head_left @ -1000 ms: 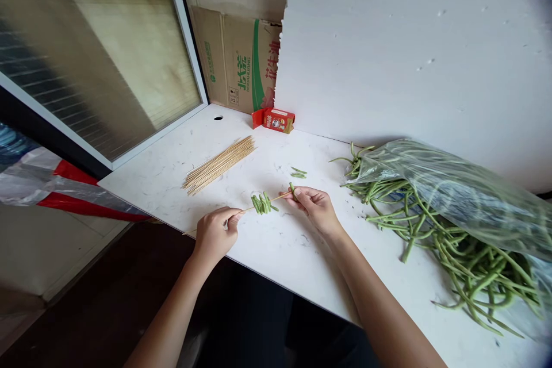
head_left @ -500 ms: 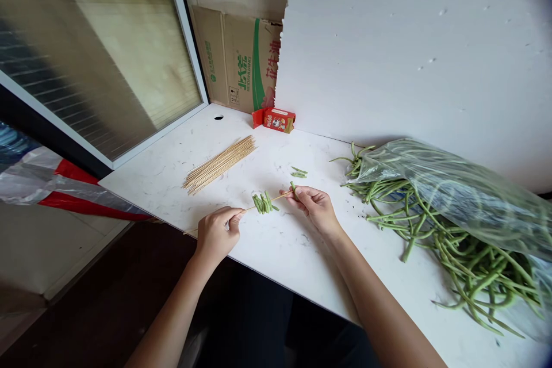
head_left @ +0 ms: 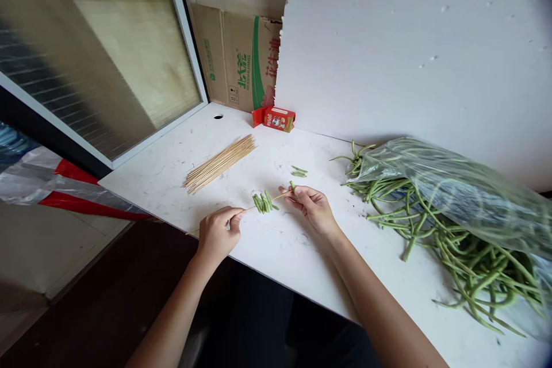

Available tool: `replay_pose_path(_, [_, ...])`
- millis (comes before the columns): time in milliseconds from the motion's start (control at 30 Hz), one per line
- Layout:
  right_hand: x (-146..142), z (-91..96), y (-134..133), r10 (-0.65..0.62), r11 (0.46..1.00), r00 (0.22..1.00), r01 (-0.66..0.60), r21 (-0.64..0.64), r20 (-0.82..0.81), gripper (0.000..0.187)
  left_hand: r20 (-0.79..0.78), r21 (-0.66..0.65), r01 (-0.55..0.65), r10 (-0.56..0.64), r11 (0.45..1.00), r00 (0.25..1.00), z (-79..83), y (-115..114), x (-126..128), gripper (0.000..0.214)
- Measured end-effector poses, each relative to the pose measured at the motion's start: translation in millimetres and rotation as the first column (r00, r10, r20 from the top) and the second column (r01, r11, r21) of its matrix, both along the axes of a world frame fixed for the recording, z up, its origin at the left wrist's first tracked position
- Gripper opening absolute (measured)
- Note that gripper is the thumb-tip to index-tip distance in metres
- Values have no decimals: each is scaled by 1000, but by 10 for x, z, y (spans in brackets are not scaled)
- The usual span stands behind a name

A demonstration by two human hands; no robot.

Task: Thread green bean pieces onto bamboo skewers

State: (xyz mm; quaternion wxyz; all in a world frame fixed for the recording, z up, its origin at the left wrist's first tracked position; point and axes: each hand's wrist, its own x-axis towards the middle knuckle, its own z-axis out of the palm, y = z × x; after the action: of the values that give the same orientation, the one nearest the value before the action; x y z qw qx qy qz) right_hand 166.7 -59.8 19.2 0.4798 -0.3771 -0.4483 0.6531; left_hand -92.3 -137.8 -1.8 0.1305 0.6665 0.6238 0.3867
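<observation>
My left hand [head_left: 221, 230] is closed around a thin wooden skewer [head_left: 281, 195], whose tail end pokes out to the left. Several short green bean pieces [head_left: 264, 202] sit side by side along the skewer between my hands. Fingers of my right hand [head_left: 313, 206] pinch another green bean piece [head_left: 292, 186] at the skewer's far end; whether the tip has gone into it is hidden by the fingers. A few cut bean pieces [head_left: 299, 172] lie on the white table just beyond my right hand.
A bundle of wooden skewers [head_left: 219, 164] lies left on the table [head_left: 276, 253]. Long green beans [head_left: 466, 264] spill from a clear plastic bag [head_left: 457, 184] at right. A small red box [head_left: 279, 119] stands at the back, before a cardboard box [head_left: 235, 63]. A framed panel [head_left: 129, 57] leans at left.
Both hands stay almost in place, still on the skewer and the bean piece. The whole view has shifted very slightly.
</observation>
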Motion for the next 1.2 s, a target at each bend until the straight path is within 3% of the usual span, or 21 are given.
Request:
replay_pose_path(533, [-42,-4,-31,0,1000,1000,0,-11,-25,33,57,-18,0,1,1000,998,3,-19,92,26])
replay_pose_path(733, [-25,-69,-18,-49,997,999,49,58,-16,39,24,121,-24,21,992,999,25,-21,128,28])
replay_pose_path(867, [-27,-106,-6,-117,988,993,116,97,-5,33,8,161,-28,27,987,1000,16,-10,99,27])
replay_pose_path(1067, [-35,-70,-9,-189,976,982,188,113,-4,28,60,104,-13,7,994,998,6,-14,93,27])
replay_pose_path(1200, [-40,-78,-16,-167,981,985,163,103,36,27,89,29,-1,-1,1000,996,-10,-29,110,28])
